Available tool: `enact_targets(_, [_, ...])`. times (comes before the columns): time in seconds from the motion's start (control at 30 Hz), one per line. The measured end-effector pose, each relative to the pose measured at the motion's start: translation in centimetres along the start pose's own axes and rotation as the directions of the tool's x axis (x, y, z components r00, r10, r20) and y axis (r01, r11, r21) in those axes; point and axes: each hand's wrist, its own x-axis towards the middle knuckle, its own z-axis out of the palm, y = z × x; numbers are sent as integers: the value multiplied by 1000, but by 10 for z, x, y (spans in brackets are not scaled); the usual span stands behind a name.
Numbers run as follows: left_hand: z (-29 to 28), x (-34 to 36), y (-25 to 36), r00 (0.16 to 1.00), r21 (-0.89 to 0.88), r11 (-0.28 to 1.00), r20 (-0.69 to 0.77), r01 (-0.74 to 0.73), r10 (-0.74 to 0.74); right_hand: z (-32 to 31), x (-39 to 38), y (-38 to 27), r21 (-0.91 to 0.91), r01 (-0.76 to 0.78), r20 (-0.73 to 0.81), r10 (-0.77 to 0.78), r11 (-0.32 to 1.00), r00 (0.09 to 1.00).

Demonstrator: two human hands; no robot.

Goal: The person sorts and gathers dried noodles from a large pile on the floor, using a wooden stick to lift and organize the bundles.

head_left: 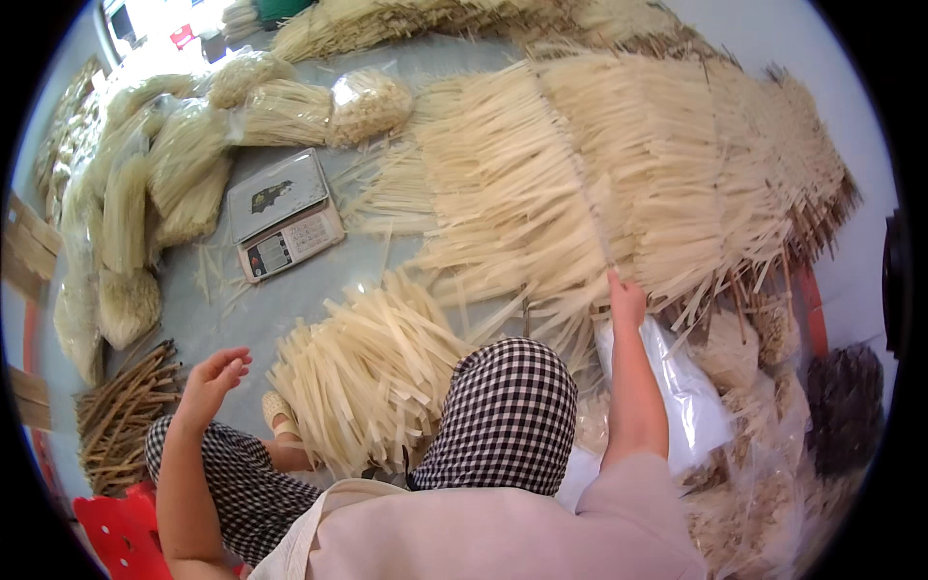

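Note:
My right hand [626, 295] is stretched forward to the near edge of a broad heap of pale, flat dried strips [503, 164]. Its fingers are closed on the near end of a long thin rod [578, 169], which lies across the strips and runs away from me. Out to the left, my left hand [217, 385] hovers with nothing in it, its fingers loosely bent and apart. Between my knees stands a thick bundle of the same strips [372, 372], fanned out at the top. Neither hand touches that bundle.
A digital scale [285, 215] sits on the floor ahead. Clear bags of strips [193, 155] are piled at the left. Brown sticks [126, 416] lie beside my left knee, near a red plastic stool [121, 536]. Plastic sheeting [677, 387] and filled bags are at the right.

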Motion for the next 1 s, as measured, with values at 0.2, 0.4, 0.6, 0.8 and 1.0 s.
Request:
enact_targets(0.2, [-12,-3,7,969,-68,967,-33,-245,243,-64,-74,12,98,218,-51,-214,971,975])
enact_targets(0.4, [-51,28,18,790,180,810,-185,-558,585,-141,-130,-27,54,502,-127,-493,863,861])
enact_targets(0.6, [-51,56,111,461,478,536,-274,-696,844,-167,-161,-97,318,585,-67,-598,746,799])
enact_targets(0.8, [-85,106,117,464,735,532,-329,-421,822,-120,-129,-161,337,686,-7,-726,645,687])
enact_targets(1.0, [-102,129,54,681,828,539,-308,-151,664,-66,-99,-215,244,854,73,-887,460,457])
